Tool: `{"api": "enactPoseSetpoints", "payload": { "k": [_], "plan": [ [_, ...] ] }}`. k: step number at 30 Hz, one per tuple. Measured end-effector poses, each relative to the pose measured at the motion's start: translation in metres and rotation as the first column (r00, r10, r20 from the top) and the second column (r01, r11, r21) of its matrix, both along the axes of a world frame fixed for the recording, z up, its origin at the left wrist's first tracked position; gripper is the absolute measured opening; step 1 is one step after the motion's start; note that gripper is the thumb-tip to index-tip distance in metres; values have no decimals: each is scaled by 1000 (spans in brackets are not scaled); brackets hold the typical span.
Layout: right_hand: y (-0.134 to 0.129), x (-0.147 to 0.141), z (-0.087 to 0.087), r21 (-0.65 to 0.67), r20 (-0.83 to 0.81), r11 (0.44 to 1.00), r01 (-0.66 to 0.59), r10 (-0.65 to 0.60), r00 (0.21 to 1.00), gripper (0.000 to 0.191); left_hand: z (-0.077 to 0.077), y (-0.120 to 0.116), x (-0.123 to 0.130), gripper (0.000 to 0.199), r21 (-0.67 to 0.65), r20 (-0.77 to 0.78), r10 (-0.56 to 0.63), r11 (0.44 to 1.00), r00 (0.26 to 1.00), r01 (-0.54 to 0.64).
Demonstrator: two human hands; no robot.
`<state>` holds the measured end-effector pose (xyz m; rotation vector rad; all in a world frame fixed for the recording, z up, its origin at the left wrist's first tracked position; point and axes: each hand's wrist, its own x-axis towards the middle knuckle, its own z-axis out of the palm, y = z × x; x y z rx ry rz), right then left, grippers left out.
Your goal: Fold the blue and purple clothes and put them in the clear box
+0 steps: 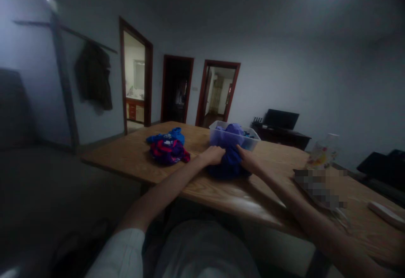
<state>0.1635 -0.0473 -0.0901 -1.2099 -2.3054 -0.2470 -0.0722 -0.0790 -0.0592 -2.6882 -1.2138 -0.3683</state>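
Where the person sits at the near edge of the table [133, 155], the head camera shows both arms stretched straight forward, and the dark blue cloth [230, 163] lies bunched directly ahead of them, right between the two hands. The left hand [214, 155] is closed over the cloth's left side, fingers curled into the fabric; the right hand [249, 160] presses on its right side, fingers bent down onto it, and seems to pinch a fold, though the dim light hides the fingertips. Neither hand is nearer than the other: they sit level, one on each flank of the bundle.

The cloth has no clear long axis as it lies; it is a rounded heap, a little taller than wide, its far end touching the front wall of the clear plastic bin [249, 142] just behind it, where more bluish fabric shows over the rim. So the bin is straight beyond the hands, away from the person.

To the left of the left hand, and apart from it, rests a crumpled pile of red and blue clothes [168, 147].
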Motion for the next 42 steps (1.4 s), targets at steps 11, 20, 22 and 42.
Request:
{"api": "enactPoseSetpoints", "payload": {
  "k": [11,20,22,42],
  "plan": [
    [2,3,-2,10,-23,1000,-20,20,1000,65,0,0,-1,25,18,-2,-8,1000,1000,8],
    [2,0,-1,-19,-120,999,-45,42,992,52,2,-3,0,23,51,-2,-2,999,1000,2],
    [3,-1,0,-54,-158,997,-52,43,987,48,2,-4,0,24,66,11,-25,998,1000,24],
    [4,6,-3,-56,-163,998,-24,14,986,53,0,-3,-2,28,145,39,-121,983,992,114]
  ]
}}
